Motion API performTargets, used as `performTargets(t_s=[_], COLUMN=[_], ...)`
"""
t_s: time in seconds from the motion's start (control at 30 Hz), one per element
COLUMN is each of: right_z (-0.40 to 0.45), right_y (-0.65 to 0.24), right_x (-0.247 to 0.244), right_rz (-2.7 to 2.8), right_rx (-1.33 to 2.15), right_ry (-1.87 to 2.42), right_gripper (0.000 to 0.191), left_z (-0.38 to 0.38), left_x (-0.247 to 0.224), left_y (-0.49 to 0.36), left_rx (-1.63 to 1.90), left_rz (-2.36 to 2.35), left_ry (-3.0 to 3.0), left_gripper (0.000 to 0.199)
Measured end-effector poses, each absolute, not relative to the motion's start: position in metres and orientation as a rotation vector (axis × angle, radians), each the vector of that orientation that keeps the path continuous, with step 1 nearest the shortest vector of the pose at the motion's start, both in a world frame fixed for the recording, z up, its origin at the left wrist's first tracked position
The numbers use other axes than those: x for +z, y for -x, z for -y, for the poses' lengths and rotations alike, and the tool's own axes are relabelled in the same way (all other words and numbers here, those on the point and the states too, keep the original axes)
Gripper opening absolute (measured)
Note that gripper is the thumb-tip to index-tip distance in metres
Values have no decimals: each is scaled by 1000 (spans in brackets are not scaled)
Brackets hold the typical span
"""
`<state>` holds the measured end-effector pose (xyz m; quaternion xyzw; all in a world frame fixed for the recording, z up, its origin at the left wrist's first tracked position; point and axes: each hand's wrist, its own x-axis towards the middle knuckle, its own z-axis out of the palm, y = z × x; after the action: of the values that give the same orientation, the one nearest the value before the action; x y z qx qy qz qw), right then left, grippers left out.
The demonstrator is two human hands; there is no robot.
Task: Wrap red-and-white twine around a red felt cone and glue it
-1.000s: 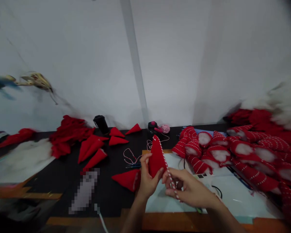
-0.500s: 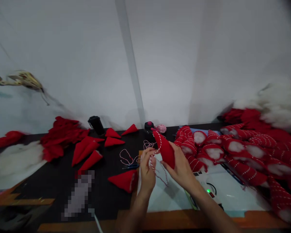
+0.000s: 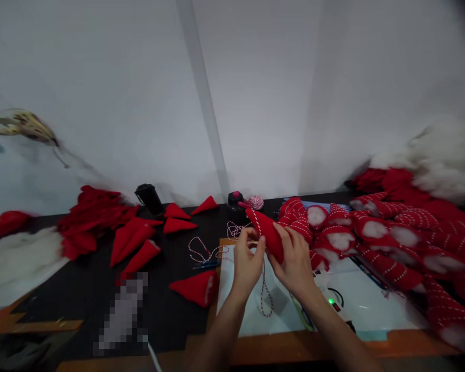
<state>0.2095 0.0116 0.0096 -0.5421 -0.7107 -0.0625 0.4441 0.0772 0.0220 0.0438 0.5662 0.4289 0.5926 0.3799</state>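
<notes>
A red stuffed fabric cone [image 3: 270,231] is held up over the white board, its tip pointing up and to the left. My right hand [image 3: 295,258] is wrapped round its right side. Red-and-white twine [image 3: 256,221] lies along the cone from near the tip. My left hand [image 3: 248,261] is closed at the cone's left side, thumb and fingertips pinching the twine against the fabric. Below the hands, the twine's slack hangs in a loop. More of the cord trails on the table behind my left hand.
Plain red cones [image 3: 196,288] lie on the black table [image 3: 170,330] at left, near a black tumbler [image 3: 149,199]. Many twine-wrapped cones [image 3: 375,230] are heaped at right. A twine ball [image 3: 256,202] sits at the back. White stuffing [image 3: 442,155] is piled far right.
My left hand has brought the twine down onto the cone, and the twine now lies closer along it. The hanging slack has become a narrow loop. My view has shifted slightly.
</notes>
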Motion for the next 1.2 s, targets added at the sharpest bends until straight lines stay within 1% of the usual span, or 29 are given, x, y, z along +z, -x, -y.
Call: performTargets(t_s=[0.07, 0.2, 0.27, 0.43, 0.6, 0.8, 0.93, 1.0, 1.1, 1.2], right_z=[-12, -14, -14, -11, 2, 11, 13, 12, 10, 8], right_y=[-211, -214, -216, -220, -220, -222, -224, -224, -225, -226], right_x=[9, 8, 8, 12, 26, 31, 28, 24, 17, 14], right_rz=[1743, 1662, 1610, 1475, 1261, 1018, 900, 900, 989, 1191], right_rx=[-112, 70, 220, 665, 1164, 1466, 1592, 1585, 1447, 1264], right_ry=[1320, 1265, 1211, 1041, 834, 706, 701, 716, 756, 780], right_gripper=[66, 63, 61, 60, 66, 65, 64, 62, 56, 49], left_z=[-23, -19, -18, -17, -19, -21, -22, -22, -21, -21], left_x=[43, 43, 42, 43, 42, 36, 33, 33, 32, 31], left_y=[-80, -79, -77, -74, -75, -74, -73, -73, -73, -73], left_rx=[1548, 1501, 1475, 1545, 1523, 1507, 1479, 1474, 1470, 1461], left_rz=[-1046, -937, -947, -1018, -965, -931, -925, -916, -910, -934], left_ry=[-1461, -1383, -1354, -1418, -1411, -1382, -1383, -1375, -1365, -1368], left_gripper=[18, 23, 26, 31, 31, 32, 32, 32, 32, 32])
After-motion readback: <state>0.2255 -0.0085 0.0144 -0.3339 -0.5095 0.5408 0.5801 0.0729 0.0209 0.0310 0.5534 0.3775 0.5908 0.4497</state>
